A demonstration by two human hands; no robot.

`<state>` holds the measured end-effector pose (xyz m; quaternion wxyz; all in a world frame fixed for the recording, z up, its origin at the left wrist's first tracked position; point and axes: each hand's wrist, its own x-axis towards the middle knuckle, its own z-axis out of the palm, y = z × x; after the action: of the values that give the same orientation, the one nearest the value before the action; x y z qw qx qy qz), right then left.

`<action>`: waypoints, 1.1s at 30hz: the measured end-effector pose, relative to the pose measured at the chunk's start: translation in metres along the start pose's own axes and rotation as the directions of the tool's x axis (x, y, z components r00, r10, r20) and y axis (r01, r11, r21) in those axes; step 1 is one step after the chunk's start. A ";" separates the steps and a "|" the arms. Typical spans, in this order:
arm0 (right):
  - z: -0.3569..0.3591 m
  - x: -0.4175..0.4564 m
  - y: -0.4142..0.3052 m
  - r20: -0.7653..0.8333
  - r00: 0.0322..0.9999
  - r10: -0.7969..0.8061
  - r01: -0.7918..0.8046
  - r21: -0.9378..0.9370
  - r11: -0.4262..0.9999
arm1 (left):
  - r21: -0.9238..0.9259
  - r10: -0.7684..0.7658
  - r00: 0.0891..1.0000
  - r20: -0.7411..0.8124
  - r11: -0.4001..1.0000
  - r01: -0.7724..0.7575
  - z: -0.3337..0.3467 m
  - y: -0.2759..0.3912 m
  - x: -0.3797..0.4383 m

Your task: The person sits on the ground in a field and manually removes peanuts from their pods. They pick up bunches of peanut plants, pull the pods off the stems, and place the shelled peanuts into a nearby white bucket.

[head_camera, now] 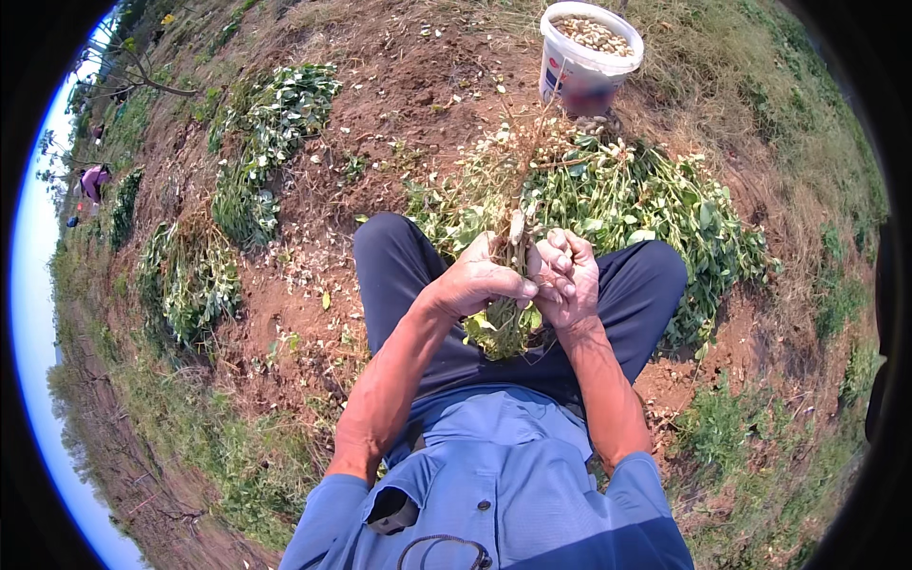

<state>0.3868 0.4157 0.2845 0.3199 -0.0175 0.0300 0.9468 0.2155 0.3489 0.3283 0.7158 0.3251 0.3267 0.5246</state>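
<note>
My left hand (pixel 488 276) is closed around the stems of an uprooted peanut plant (pixel 514 246), between my knees. The plant's roots point away from me and its leaves hang below my hands. Close beside it, on the right, my right hand (pixel 568 276) has curled fingers near the stems; a pale pod seems to be at its fingertips, partly hidden. A pile of peanut plants (pixel 641 192) with leaves and pods lies just beyond my knees. Behind the pile stands a white plastic bucket (pixel 552 64), filled near the rim with peanuts in their shells (pixel 593 35).
Bundles of pulled plants (pixel 281 114) (pixel 192 278) lie on the reddish soil (pixel 399 92) at the left. Dry grass (pixel 734 85) borders the right side. A bent person in purple (pixel 93 183) is far off at the left. Bare branches (pixel 149 78) show at the upper left.
</note>
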 end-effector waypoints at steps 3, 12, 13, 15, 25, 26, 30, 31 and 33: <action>0.018 -0.005 -0.003 -0.154 0.975 -0.159 0.110 -0.283 0.953 | 0.141 0.023 0.989 -0.148 0.990 -0.002 0.004 0.001 0.006; 0.057 0.009 -0.023 0.409 0.879 -0.246 0.227 -0.812 -0.537 | 0.663 0.072 0.963 -0.260 0.738 0.123 0.011 -0.023 0.025; 0.056 0.012 -0.025 0.427 0.879 -0.213 0.254 -0.797 -0.548 | 0.698 0.022 0.954 -0.300 0.686 0.204 0.008 -0.023 0.024; 0.065 0.001 -0.022 -0.088 0.973 -0.214 -0.047 -0.981 0.190 | 0.395 0.051 0.995 -0.087 0.919 -0.013 0.004 -0.021 0.015; 0.034 0.010 0.001 0.024 0.999 -0.025 0.028 -0.156 0.987 | 0.292 0.340 0.908 -0.243 0.919 -0.266 0.000 -0.008 -0.003; 0.030 0.012 -0.003 0.031 0.999 -0.008 0.013 -0.165 0.986 | 0.430 0.429 0.861 -0.273 0.855 -0.290 0.004 -0.007 -0.003; 0.041 0.002 -0.007 -0.128 0.986 -0.104 0.064 -0.282 0.957 | 0.891 0.761 0.642 -0.091 0.351 -0.289 0.007 0.007 0.005; 0.042 -0.003 -0.008 -0.075 0.991 -0.114 0.085 -0.322 0.943 | 0.931 0.784 0.621 -0.019 0.241 -0.276 0.002 0.008 0.009; 0.046 -0.014 -0.009 0.031 0.992 -0.125 0.125 -0.458 0.880 | 0.964 0.834 0.543 0.098 0.056 -0.261 0.000 0.015 0.016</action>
<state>0.4024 0.4173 0.3306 0.3670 -0.0943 -0.1957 0.9045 0.2115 0.3678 0.3382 0.0101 0.6158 0.5673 0.5468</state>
